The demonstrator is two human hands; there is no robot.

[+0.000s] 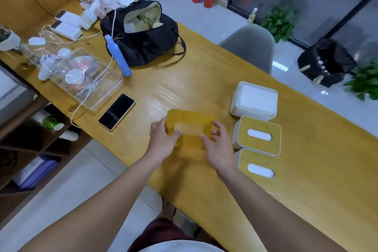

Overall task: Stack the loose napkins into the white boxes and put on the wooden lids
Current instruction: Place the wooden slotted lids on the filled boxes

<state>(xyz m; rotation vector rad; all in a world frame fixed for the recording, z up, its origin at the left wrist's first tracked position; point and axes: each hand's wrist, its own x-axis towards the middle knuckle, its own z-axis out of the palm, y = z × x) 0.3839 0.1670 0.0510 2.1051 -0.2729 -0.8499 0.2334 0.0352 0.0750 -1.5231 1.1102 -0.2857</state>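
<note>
Both my hands hold one wooden lid with an oval slot, just above the table near its front edge. My left hand grips the lid's left side, thumb on top by the slot. My right hand grips its right side. To the right stands an open white box filled with white napkins. In front of it stand two white boxes with wooden lids on, the middle box and the near box, napkin showing white through each slot.
A black phone lies left of the lid. Behind it are a clear plastic tray of small items, a blue bottle, a black bag and chargers with cables. A grey chair stands at the table's far side.
</note>
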